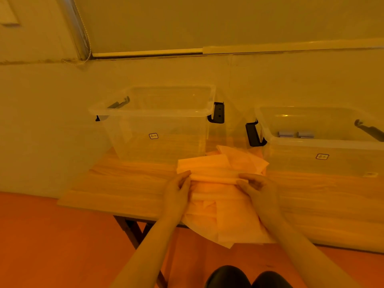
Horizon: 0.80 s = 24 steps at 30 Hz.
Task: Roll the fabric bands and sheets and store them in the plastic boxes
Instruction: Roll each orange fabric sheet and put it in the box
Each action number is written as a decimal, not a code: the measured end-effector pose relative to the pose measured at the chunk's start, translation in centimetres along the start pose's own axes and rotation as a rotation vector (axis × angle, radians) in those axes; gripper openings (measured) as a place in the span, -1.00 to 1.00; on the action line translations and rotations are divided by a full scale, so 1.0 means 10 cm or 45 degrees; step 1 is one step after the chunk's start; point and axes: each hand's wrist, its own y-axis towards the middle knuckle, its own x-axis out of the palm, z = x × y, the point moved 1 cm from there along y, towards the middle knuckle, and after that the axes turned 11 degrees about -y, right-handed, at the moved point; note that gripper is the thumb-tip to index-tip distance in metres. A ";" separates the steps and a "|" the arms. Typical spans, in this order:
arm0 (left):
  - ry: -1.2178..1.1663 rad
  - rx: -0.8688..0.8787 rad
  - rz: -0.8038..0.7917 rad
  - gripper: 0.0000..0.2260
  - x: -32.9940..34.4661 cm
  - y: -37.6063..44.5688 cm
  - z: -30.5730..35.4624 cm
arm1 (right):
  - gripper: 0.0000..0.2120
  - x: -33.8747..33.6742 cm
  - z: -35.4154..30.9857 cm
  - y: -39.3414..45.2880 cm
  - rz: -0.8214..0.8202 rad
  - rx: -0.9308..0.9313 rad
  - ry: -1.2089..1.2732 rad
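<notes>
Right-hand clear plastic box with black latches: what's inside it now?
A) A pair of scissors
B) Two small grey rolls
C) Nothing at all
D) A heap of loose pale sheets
B: two small grey rolls lie side by side inside the right-hand clear plastic box, near its far wall, while the pale fabric sheets are out on the wooden table, held by both hands.

I see a pale fabric sheet (218, 206) part-rolled between two clear boxes (158, 125) (324, 150), draping over the table edge.
</notes>
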 end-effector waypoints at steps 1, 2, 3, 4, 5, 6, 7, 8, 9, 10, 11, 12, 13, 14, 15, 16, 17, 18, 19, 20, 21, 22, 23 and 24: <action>0.033 0.006 -0.021 -0.77 0.00 0.00 -0.01 | -0.80 0.00 0.01 0.00 -0.002 0.002 -0.001; 0.047 0.010 -0.041 -0.74 0.01 0.00 -0.01 | -0.80 0.00 0.01 0.00 -0.005 0.003 -0.002; 0.042 0.010 -0.058 -0.72 0.01 0.00 -0.01 | -0.80 0.00 0.01 -0.01 -0.009 0.004 -0.006; 0.028 0.008 -0.074 -0.71 0.01 0.00 -0.02 | -0.80 0.00 0.02 -0.01 -0.011 0.005 -0.010; 0.013 0.006 -0.088 -0.71 0.01 0.00 -0.02 | -0.80 0.00 0.02 -0.01 -0.011 0.005 -0.016; 0.000 0.004 -0.094 -0.71 0.01 -0.01 -0.02 | -0.80 0.00 0.02 -0.02 -0.013 0.002 -0.020; -0.010 0.004 -0.086 -0.71 0.02 -0.02 -0.02 | -0.80 0.00 0.02 -0.02 -0.016 -0.004 -0.020; -0.013 0.011 -0.062 -0.72 0.02 -0.03 -0.01 | -0.79 0.00 0.02 -0.02 -0.017 -0.008 -0.016; -0.010 0.023 -0.031 -0.74 0.02 -0.04 -0.01 | -0.79 -0.01 0.03 -0.03 -0.016 -0.008 -0.012; -0.009 0.038 0.000 -0.78 0.02 -0.06 0.00 | -0.78 -0.01 0.04 -0.03 -0.008 -0.004 -0.007; -0.012 0.050 0.025 -0.81 0.02 -0.07 0.01 | -0.77 -0.01 0.04 -0.03 0.005 0.004 0.004; -0.023 0.055 0.043 -0.84 0.02 -0.08 0.02 | -0.76 -0.01 0.05 -0.03 0.021 0.019 0.025; -0.037 0.055 0.057 -0.86 0.01 -0.09 0.02 | -0.74 -0.01 0.05 -0.03 0.039 0.036 0.053; -0.048 0.052 0.069 -0.87 0.01 -0.10 0.03 | -0.73 -0.02 0.06 -0.03 0.056 0.050 0.077; -0.054 0.052 0.081 -0.88 0.01 -0.11 0.04 | -0.71 -0.02 0.07 -0.03 0.072 0.061 0.091; -0.055 0.052 0.096 -0.88 0.01 -0.11 0.04 | -0.69 -0.02 0.07 -0.04 0.088 0.070 0.105; -0.051 0.053 0.109 -0.87 0.00 -0.11 0.05 | -0.68 -0.02 0.07 -0.04 0.106 0.081 0.127; -0.047 0.056 0.124 -0.85 0.01 -0.11 0.06 | -0.67 -0.03 0.07 -0.04 0.125 0.094 0.150; -0.043 0.059 0.135 -0.84 0.01 -0.11 0.07 | -0.67 -0.03 0.07 -0.04 0.146 0.105 0.158; -0.046 0.063 0.142 -0.84 0.01 -0.11 0.08 | -0.67 -0.03 0.08 -0.03 0.167 0.110 0.151; -0.050 0.062 0.137 -0.84 0.01 -0.11 0.09 | -0.67 -0.04 0.08 -0.03 0.186 0.110 0.141; -0.059 0.054 0.120 -0.84 0.01 -0.11 0.09 | -0.67 -0.03 0.08 -0.03 0.199 0.110 0.136; -0.072 0.041 0.093 -0.83 0.01 -0.11 0.09 | -0.66 -0.03 0.09 -0.03 0.210 0.106 0.133; -0.092 0.023 0.062 -0.81 0.01 -0.11 0.08 | -0.65 -0.03 0.10 -0.03 0.220 0.097 0.123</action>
